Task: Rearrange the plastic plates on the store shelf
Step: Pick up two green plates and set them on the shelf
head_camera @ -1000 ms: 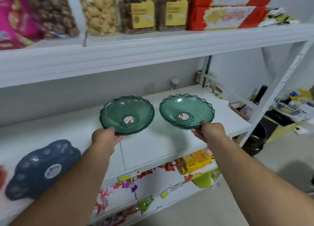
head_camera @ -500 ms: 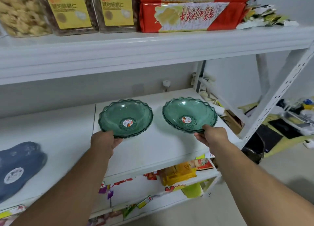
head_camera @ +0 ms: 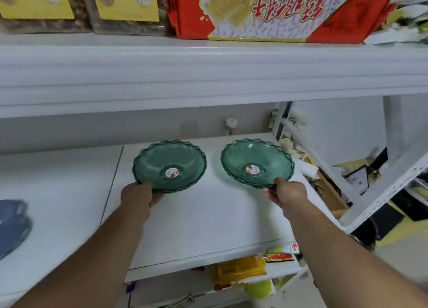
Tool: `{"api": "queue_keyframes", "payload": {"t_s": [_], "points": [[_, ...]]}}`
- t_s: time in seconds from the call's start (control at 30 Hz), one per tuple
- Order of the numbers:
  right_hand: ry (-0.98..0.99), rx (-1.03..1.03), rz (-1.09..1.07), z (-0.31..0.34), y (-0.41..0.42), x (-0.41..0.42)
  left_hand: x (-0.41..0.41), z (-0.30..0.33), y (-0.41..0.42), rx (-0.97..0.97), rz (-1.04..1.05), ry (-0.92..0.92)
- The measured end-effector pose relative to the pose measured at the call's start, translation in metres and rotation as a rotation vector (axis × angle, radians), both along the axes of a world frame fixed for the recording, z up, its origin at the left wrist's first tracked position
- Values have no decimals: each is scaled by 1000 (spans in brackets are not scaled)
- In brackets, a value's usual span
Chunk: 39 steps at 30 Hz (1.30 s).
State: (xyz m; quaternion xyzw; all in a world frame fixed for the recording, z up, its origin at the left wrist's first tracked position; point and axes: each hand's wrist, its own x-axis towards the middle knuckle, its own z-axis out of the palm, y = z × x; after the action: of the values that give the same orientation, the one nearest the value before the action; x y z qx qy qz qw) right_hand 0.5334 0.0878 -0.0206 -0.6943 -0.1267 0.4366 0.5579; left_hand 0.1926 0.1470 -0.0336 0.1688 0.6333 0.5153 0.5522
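Left hand (head_camera: 139,195) grips the left green plate (head_camera: 170,165) by its near rim, right hand (head_camera: 288,193) the right green plate (head_camera: 257,163), side by side toward the shelf's (head_camera: 208,217) right end; placement looks nearly finished, a blue plate (head_camera: 11,224) waits at the left edge.

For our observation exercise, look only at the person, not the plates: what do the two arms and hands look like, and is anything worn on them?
Both forearms are bare up to the frame edge, with no sleeves in view. The left hand and right hand wear no gloves. No watch, bracelet or ring shows on the visible parts. No markings are visible.
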Motion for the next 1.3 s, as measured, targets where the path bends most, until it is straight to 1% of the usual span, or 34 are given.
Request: {"api": "queue_keyframes", "payload": {"t_s": [0.33,0.73,1.0,1.1,1.3], "points": [[-7,-28,76,-26,64,15,4,-16,33,19,90,-17],[-2,-47,77,-40,108,23,10,-31,74,47,65,-9],[38,-50,89,-47,119,22,14,-36,82,54,38,-12],[70,-45,79,-48,120,22,16,-33,80,66,31,-38],[110,0,115,-48,109,17,17,-34,69,93,6,-151]]}}
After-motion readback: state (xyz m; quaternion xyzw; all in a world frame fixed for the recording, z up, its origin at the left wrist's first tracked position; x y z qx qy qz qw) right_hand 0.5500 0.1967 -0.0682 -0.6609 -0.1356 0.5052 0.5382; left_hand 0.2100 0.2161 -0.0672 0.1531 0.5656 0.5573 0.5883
